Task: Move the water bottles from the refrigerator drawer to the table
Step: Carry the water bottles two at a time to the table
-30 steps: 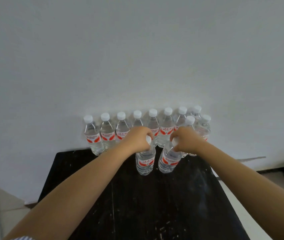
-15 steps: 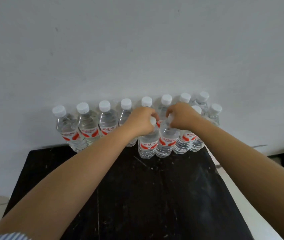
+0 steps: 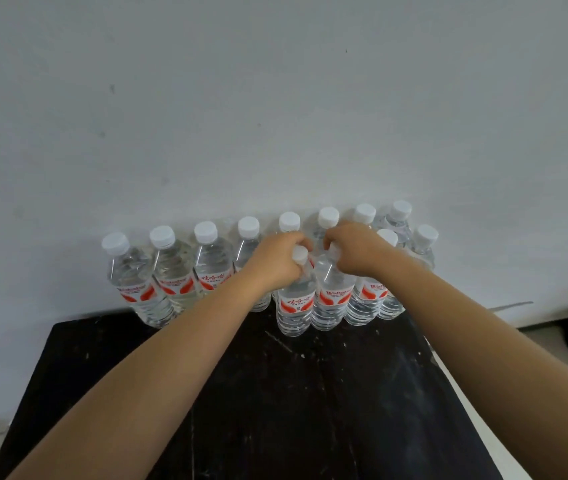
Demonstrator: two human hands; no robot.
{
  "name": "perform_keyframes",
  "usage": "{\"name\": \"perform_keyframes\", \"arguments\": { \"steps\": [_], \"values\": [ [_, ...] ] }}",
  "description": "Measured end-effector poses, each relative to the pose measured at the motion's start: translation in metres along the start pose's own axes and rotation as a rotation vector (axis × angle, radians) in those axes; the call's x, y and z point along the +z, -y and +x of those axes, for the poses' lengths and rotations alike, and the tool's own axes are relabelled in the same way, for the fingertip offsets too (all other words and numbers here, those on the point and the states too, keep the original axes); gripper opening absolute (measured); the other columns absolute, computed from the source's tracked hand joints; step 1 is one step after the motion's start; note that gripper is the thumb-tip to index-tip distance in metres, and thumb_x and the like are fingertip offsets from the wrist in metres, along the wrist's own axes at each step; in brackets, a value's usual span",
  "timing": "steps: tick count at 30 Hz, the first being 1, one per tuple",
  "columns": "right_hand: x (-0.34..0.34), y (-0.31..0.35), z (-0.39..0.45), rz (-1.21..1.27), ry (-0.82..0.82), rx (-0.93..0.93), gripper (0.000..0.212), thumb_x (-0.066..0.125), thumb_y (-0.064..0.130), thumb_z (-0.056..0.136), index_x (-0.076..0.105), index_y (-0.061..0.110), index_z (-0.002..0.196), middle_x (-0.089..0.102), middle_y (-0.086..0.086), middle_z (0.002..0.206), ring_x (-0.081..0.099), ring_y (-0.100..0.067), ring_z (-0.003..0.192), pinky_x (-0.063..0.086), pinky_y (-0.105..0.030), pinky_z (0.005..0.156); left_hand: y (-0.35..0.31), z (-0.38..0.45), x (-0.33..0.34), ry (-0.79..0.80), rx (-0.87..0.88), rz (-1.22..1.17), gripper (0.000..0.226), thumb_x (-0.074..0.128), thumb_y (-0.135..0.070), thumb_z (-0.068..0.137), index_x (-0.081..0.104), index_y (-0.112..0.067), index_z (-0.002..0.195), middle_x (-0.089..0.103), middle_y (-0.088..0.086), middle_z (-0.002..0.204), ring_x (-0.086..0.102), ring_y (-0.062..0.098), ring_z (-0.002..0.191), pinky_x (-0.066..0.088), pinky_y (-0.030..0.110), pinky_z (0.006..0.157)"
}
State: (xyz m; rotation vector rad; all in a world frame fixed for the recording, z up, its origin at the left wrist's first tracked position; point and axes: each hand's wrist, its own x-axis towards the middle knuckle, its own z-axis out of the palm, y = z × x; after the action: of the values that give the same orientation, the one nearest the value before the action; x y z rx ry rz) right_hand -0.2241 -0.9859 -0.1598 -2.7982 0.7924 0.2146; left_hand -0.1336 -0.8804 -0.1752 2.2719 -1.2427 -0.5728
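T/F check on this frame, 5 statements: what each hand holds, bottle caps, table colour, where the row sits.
1. The left hand grips a bottle near its neck. True.
2. The right hand is open and holds nothing. False: it grips the neck of a second bottle.
3. The bottles in view have blue caps. False: the caps, such as the leftmost one, are white.
4. The table is black with pale scuffs. True.
5. The back row of bottles lies on its side. False: those bottles stand upright along the wall.
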Motion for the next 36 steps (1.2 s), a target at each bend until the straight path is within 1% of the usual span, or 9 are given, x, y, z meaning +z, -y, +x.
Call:
{"name": "perform_keyframes", "arguments": {
  "steps": [3,6,11,16,19,22,26,31,36],
  "values": [
    [0.004,0.000,-0.002,0.005,-0.015,0.017,0.042,0.052,-0.002,0.085,0.052,0.011,0.124,0.048,-0.010,0.132,0.052,-0.026,0.117,0.045,-0.032,0.093,0.001,0.002,0.000,0.025,-0.002,-0.010,0.036,0.061,-0.003,0.085,0.058,-0.012,0.119,0.059,0.004,0.124,0.054,0.019,0.112,0.037,0.022,0.082],
    [0.006,0.001,-0.006,0.009,-0.037,0.038,0.050,0.052,-0.001,0.086,0.046,0.014,0.134,0.047,-0.010,0.137,0.050,-0.026,0.123,0.044,-0.035,0.099,-0.006,0.000,0.005,0.029,0.029,0.100,0.031,0.057,-0.006,0.088,0.055,-0.009,0.119,0.059,0.008,0.122,0.056,0.023,0.112,0.040,0.024,0.084],
    [0.001,-0.001,-0.030,0.049,-0.062,0.049,0.057,0.049,0.002,0.090,0.033,0.017,0.142,0.046,-0.014,0.136,0.051,-0.029,0.122,0.045,-0.035,0.100,-0.022,-0.015,-0.001,0.031,-0.029,0.264,0.050,0.060,-0.012,0.086,0.041,-0.008,0.132,0.050,0.013,0.127,0.049,0.028,0.116,0.042,0.031,0.089],
    [-0.029,-0.006,-0.073,-0.064,-0.176,0.105,0.038,0.046,0.002,0.090,0.051,0.007,0.128,0.046,-0.012,0.133,0.051,-0.026,0.119,0.045,-0.033,0.098,-0.043,-0.053,-0.023,-0.068,-0.080,0.495,0.053,0.049,-0.006,0.088,0.034,-0.010,0.138,0.049,0.015,0.128,0.043,0.031,0.120,0.044,0.038,0.091],
    [-0.049,-0.005,-0.102,-0.103,-0.205,0.112,0.035,0.044,0.007,0.091,0.053,0.005,0.125,0.049,-0.013,0.127,0.049,-0.028,0.120,0.045,-0.033,0.095,-0.061,-0.078,-0.040,-0.118,-0.067,0.666,0.046,0.050,-0.011,0.090,0.040,-0.012,0.134,0.052,0.011,0.125,0.044,0.029,0.119,0.043,0.036,0.088],
    [-0.068,0.000,-0.130,-0.117,-0.238,0.112,0.031,0.043,0.008,0.091,0.055,0.003,0.119,0.052,-0.014,0.123,0.049,-0.029,0.119,0.046,-0.034,0.091,-0.081,-0.107,-0.053,-0.166,-0.087,0.772,0.037,0.048,-0.014,0.093,0.047,-0.011,0.130,0.052,0.010,0.125,0.044,0.027,0.120,0.041,0.036,0.092],
    [-0.089,0.016,-0.175,-0.112,-0.271,0.103,0.031,0.044,0.008,0.089,0.056,0.004,0.118,0.054,-0.014,0.123,0.053,-0.030,0.115,0.047,-0.035,0.091,-0.105,-0.154,-0.065,-0.204,-0.011,0.950,0.031,0.044,-0.010,0.094,0.050,-0.010,0.124,0.052,0.010,0.126,0.043,0.028,0.121,0.039,0.035,0.093],
    [-0.099,0.043,-0.251,-0.102,-0.359,0.098,0.033,0.044,0.012,0.092,0.056,0.005,0.121,0.056,-0.013,0.124,0.054,-0.029,0.114,0.046,-0.035,0.092,-0.128,-0.220,-0.075,-0.256,0.060,0.979,0.030,0.045,-0.011,0.092,0.053,-0.009,0.121,0.052,0.011,0.126,0.043,0.028,0.121,0.038,0.035,0.095],
    [-0.085,0.066,-0.352,-0.076,-0.431,0.189,0.036,0.044,0.016,0.093,0.053,0.010,0.128,0.053,-0.012,0.130,0.050,-0.028,0.121,0.044,-0.035,0.095,-0.145,-0.296,-0.060,-0.275,0.214,0.994,0.030,0.043,-0.009,0.092,0.057,-0.010,0.119,0.055,0.011,0.122,0.047,0.028,0.118,0.041,0.035,0.092]
  ]
}}
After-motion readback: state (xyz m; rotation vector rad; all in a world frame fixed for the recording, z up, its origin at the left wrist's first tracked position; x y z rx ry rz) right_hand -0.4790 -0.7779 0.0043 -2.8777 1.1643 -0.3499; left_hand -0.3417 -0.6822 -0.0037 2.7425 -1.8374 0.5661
